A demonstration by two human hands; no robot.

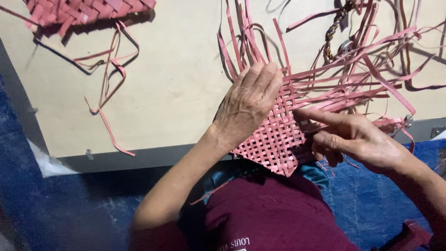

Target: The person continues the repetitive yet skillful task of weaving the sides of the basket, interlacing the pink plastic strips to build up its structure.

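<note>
Woven pink strip mat lay partly on the beige board and partly over the person's lap, its loose strips fanning up and to the right. At far left, a second woven piece sat at the board's top corner, with a few stray strips trailing below it. Nearer the middle, the left hand rested palm down on the mat, fingers together and nearly straight, pressing the weave flat rather than gripping. Just beside it, the right hand pointed its forefinger at the weave's edge, touching a strip, the other fingers curled loosely, clasping nothing visible. Blue cloth covered the floor below.
</note>
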